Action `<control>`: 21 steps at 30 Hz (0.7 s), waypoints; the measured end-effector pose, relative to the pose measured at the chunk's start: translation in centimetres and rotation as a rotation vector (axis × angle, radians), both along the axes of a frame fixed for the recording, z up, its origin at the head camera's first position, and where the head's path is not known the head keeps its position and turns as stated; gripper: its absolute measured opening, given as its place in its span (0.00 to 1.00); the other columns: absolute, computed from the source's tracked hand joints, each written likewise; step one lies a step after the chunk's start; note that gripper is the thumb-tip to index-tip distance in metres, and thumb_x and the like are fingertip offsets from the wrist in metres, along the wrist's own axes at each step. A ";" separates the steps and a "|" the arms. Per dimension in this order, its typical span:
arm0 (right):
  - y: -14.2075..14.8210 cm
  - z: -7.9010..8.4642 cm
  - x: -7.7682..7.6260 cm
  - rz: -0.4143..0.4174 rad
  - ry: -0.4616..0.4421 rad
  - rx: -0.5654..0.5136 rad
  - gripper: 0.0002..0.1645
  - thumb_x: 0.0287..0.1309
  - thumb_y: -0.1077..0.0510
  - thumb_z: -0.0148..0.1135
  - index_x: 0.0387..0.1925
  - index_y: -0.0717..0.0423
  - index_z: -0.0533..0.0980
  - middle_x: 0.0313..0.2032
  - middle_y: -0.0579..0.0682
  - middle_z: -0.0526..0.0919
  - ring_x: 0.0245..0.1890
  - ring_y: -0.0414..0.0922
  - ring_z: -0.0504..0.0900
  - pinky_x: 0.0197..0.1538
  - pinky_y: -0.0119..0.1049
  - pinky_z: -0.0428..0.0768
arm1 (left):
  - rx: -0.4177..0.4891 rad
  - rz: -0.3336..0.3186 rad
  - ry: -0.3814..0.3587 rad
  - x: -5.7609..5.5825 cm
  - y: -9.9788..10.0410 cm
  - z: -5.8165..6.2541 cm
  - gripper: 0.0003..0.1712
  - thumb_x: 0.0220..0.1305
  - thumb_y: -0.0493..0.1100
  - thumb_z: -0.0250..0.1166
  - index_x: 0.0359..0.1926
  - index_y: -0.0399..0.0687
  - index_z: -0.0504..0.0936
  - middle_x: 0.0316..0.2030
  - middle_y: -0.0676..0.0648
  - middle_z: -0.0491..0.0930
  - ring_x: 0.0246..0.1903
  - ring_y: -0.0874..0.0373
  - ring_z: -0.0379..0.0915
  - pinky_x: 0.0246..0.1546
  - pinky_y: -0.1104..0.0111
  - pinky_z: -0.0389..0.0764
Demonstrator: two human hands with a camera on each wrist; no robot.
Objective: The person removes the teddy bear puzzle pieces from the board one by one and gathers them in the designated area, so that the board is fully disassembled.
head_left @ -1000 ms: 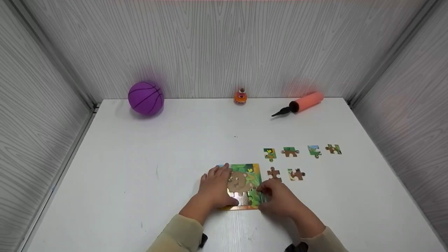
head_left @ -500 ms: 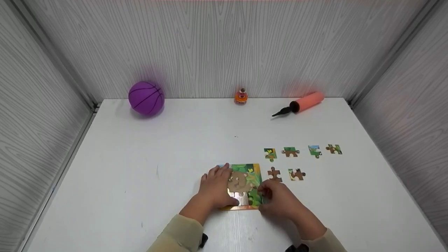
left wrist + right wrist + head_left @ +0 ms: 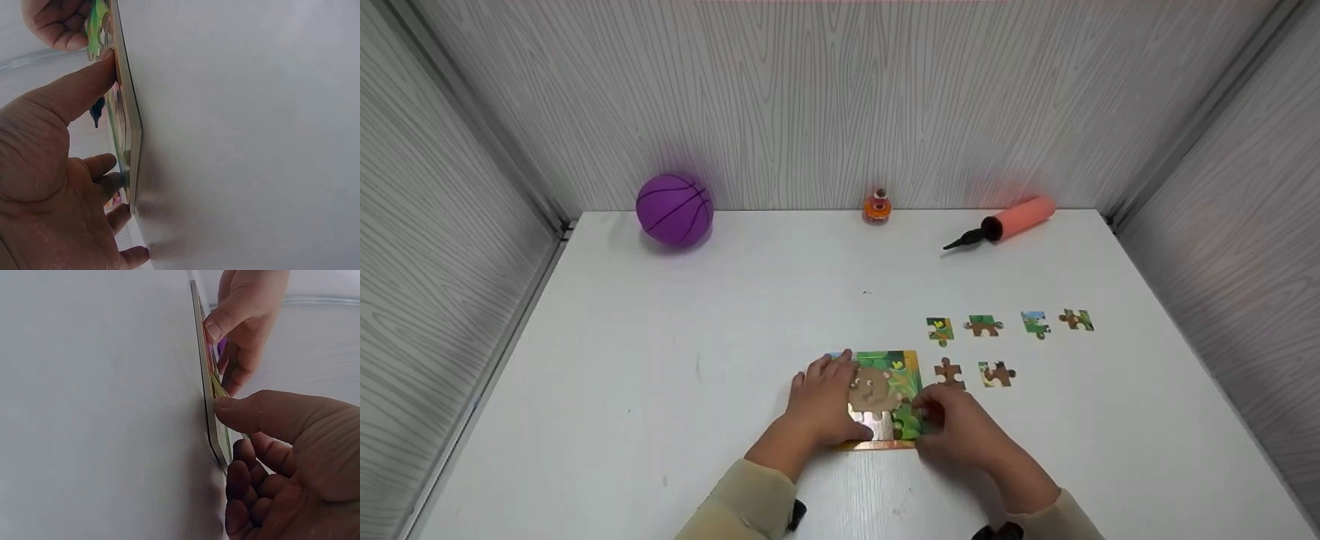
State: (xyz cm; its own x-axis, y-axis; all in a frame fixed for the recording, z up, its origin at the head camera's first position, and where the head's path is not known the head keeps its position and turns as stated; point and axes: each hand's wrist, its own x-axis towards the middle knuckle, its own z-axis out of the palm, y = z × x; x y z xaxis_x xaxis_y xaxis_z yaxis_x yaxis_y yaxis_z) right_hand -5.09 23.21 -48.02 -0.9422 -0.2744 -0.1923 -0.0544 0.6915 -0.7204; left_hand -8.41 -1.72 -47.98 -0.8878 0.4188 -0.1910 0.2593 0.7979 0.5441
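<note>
A small jigsaw board with a brown bear picture lies flat on the white table in the head view. My left hand rests across its left side, fingers spread and thumb on the lower edge. At the board's lower right, my right hand pinches a green puzzle piece between thumb and fingers. That same green piece stands tilted up from the board in the left wrist view. In the right wrist view, the thumb of the right hand meets the board's edge, and the other fingers are curled.
Several loose puzzle pieces lie in two rows to the right of and behind the board. Along the back wall stand a purple ball, a small orange toy figure and an orange hand pump with a black nozzle.
</note>
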 end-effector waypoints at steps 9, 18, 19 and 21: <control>1.4 0.6 -0.1 0.008 0.086 -0.057 0.24 0.48 0.72 0.77 0.47 0.55 0.81 0.38 0.46 0.80 0.38 0.45 0.76 0.40 0.38 0.78 | -0.007 -0.001 0.004 0.0 0.0 0.1 0.61 0.51 0.60 0.82 0.80 0.46 0.64 0.82 0.45 0.55 0.80 0.40 0.48 0.74 0.36 0.53; 4.0 1.4 -0.5 -0.020 0.111 -0.077 0.24 0.48 0.72 0.76 0.49 0.57 0.83 0.39 0.48 0.80 0.40 0.48 0.77 0.42 0.41 0.79 | -0.011 -0.001 0.009 0.0 0.0 0.0 0.60 0.51 0.60 0.82 0.79 0.47 0.64 0.82 0.45 0.56 0.80 0.40 0.49 0.74 0.36 0.54; 4.4 1.5 -0.6 -0.035 0.111 -0.077 0.25 0.48 0.72 0.76 0.50 0.57 0.83 0.40 0.48 0.80 0.40 0.48 0.77 0.43 0.42 0.79 | -0.010 -0.002 0.010 0.0 0.0 0.0 0.60 0.51 0.60 0.82 0.79 0.47 0.64 0.82 0.45 0.56 0.80 0.40 0.49 0.73 0.36 0.54; 5.2 1.8 -0.7 -0.063 0.110 -0.075 0.25 0.49 0.71 0.77 0.51 0.57 0.83 0.40 0.49 0.81 0.40 0.49 0.77 0.44 0.42 0.78 | -0.008 -0.002 0.009 0.0 0.1 0.0 0.60 0.51 0.60 0.82 0.79 0.47 0.64 0.82 0.45 0.56 0.80 0.40 0.48 0.74 0.36 0.54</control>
State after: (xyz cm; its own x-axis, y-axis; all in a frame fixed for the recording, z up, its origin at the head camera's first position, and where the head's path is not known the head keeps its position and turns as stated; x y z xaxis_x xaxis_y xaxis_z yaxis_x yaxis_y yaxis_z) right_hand -5.82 28.38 -46.19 -0.9722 -0.2241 -0.0685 -0.0939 0.6404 -0.7622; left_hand -8.45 -1.66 -48.02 -0.8885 0.4194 -0.1864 0.2660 0.8015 0.5355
